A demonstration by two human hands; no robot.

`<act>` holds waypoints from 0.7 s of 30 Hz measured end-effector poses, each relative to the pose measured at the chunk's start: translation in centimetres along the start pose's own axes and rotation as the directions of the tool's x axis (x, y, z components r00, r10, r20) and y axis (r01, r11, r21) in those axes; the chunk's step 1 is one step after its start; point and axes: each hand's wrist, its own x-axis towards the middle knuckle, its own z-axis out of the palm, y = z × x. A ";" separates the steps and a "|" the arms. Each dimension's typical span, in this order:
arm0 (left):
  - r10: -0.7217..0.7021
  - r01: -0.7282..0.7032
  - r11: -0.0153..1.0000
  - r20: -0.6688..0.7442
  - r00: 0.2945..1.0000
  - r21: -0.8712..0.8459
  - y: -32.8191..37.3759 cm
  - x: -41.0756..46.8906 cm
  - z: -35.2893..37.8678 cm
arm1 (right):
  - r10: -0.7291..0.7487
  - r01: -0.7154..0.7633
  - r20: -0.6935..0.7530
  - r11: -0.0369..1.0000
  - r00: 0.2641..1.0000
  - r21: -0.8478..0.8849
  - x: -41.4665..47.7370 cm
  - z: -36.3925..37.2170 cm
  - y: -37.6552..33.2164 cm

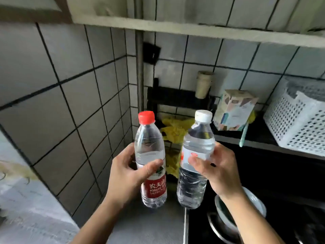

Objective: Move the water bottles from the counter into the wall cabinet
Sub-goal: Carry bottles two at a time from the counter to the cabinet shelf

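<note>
1. Here, nearest the camera, the left hand (pixel 130 171) wraps fingers and thumb round the red-capped bottle (pixel 151 152) at its label. The right hand (pixel 216 171) grips the white-capped bottle (pixel 197 155) the same way at mid-body.
2. Both bottles are upright, side by side but apart, and held in the air above the grey worktop (pixel 149 224) with their bases clear of it.
3. Counted, there are two bottles, one per hand. No other water bottle shows on the worktop.
4. Further back are one yellow bag (pixel 174 131), one patterned carton (pixel 233 110) and one white perforated basket (pixel 299 117).
5. Farthest and highest, the lower edge of the wall cabinet (pixel 193 29) crosses the top of the view. No bottle is seen inside it.
6. Judged from this, the pick-up is done, and raising both bottles and setting them in the cabinet remains.
</note>
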 end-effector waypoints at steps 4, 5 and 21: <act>0.169 -0.168 0.983 0.000 0.986 -0.074 7.3 5.9 3.2 | -0.179 0.179 -0.005 0.984 0.984 0.021 6.2 -2.1 -6.8; 0.217 -0.216 0.971 -0.002 0.976 -0.098 9.4 7.1 3.6 | -0.220 0.221 -0.015 0.975 0.975 0.025 7.6 -2.5 -8.6; 0.473 -0.475 0.878 0.039 0.880 0.058 31.7 27.4 10.7 | -0.444 0.342 -0.256 0.869 0.859 -0.358 26.8 -8.2 -27.4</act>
